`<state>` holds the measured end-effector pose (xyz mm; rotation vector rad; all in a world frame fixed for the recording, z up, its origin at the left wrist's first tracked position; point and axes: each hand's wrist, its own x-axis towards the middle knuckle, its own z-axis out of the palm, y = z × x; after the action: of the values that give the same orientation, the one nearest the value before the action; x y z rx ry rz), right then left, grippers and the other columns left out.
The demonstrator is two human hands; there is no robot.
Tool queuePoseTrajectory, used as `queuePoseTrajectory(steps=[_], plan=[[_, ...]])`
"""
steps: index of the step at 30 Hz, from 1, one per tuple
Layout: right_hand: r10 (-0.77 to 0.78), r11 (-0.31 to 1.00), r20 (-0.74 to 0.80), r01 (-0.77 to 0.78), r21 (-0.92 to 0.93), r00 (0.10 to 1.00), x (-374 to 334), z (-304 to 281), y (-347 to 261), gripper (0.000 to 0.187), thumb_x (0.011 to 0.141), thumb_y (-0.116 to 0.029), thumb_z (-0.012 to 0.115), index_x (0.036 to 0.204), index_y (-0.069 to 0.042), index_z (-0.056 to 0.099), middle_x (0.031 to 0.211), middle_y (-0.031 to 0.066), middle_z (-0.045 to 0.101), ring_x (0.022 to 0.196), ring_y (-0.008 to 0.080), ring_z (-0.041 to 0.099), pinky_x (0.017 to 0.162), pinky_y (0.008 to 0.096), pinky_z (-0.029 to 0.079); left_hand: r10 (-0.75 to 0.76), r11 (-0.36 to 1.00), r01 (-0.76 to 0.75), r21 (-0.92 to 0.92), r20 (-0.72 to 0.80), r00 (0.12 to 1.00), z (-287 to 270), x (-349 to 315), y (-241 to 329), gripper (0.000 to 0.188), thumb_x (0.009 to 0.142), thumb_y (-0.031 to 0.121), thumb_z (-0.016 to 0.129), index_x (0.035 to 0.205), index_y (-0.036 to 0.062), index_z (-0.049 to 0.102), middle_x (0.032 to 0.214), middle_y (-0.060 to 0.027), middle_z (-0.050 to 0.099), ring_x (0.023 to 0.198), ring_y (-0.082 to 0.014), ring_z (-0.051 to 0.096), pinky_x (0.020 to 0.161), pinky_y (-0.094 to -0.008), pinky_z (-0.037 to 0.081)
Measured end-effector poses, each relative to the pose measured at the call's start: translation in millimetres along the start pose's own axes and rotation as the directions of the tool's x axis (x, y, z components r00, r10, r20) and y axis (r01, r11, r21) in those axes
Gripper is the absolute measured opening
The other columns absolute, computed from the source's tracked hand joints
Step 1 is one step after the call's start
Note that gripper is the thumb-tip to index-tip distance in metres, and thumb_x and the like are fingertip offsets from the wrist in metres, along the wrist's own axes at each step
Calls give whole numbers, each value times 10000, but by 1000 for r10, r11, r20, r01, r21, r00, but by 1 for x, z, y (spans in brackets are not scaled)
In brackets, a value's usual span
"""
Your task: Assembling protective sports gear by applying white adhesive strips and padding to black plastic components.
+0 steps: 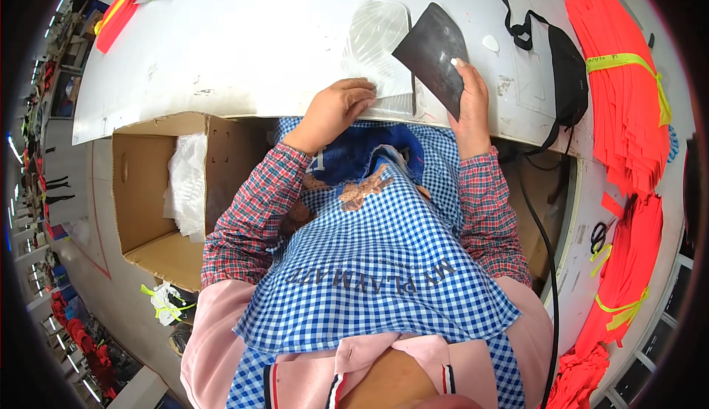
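My right hand [470,102] grips a dark, flat panel [434,53] with one rounded end, thumb on its upper face and the other fingers behind it. The panel is tilted above the white table, partly over a translucent sheet [380,36] with a rounded far end and fine radiating lines. At the near left edge of this sheet, my left hand [343,107] has its fingers curled together, pinching the sheet's edge. The fingertips' underside is hidden. A thin dark strip shows along the sheet's right side.
A black bag-like piece with straps [567,76] lies on the table [221,47] to the right. Neon-orange fabric bundles [617,91], tied with yellow strips, line the right side. An open cardboard box [144,187] holds clear plastic. A black cable [543,239] hangs by my right arm.
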<state>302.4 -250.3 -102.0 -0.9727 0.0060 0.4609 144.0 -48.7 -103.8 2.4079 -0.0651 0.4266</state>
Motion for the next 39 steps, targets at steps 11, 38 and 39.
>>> queuePoseTrajectory(steps=[11, 38, 39], plan=[[58, 997, 40, -60, 39, 997, 0, 4, 3, 182, 930, -176, 659, 1041, -32, 658, 1034, 79, 693, 922, 180, 669, 837, 318, 545, -82, 995, 82, -51, -9, 997, -1, 5, -6, 141, 866, 29, 678, 991, -32, 705, 1095, -153, 707, 957, -316, 685, 839, -364, 562], [25, 925, 168, 42, -379, 985, 12, 14, 54, 170, 955, -196, 669, 1005, -34, 656, 927, -16, 625, 878, 63, 538, 811, 213, 426, -547, 382, 898, 219, -730, 411, -197, -323, -98, 143, 879, 83, 633, 995, 30, 695, 903, -211, 697, 828, -332, 688, 768, -391, 539], [20, 907, 193, 64, -417, 981, 11, 18, 51, 166, 957, -196, 668, 997, -35, 656, 917, -20, 620, 870, 59, 531, 799, 211, 424, -627, 336, 924, 184, -688, 365, -180, -336, -103, 133, 863, 102, 645, 963, 33, 699, 874, -232, 689, 827, -378, 686, 764, -415, 541]])
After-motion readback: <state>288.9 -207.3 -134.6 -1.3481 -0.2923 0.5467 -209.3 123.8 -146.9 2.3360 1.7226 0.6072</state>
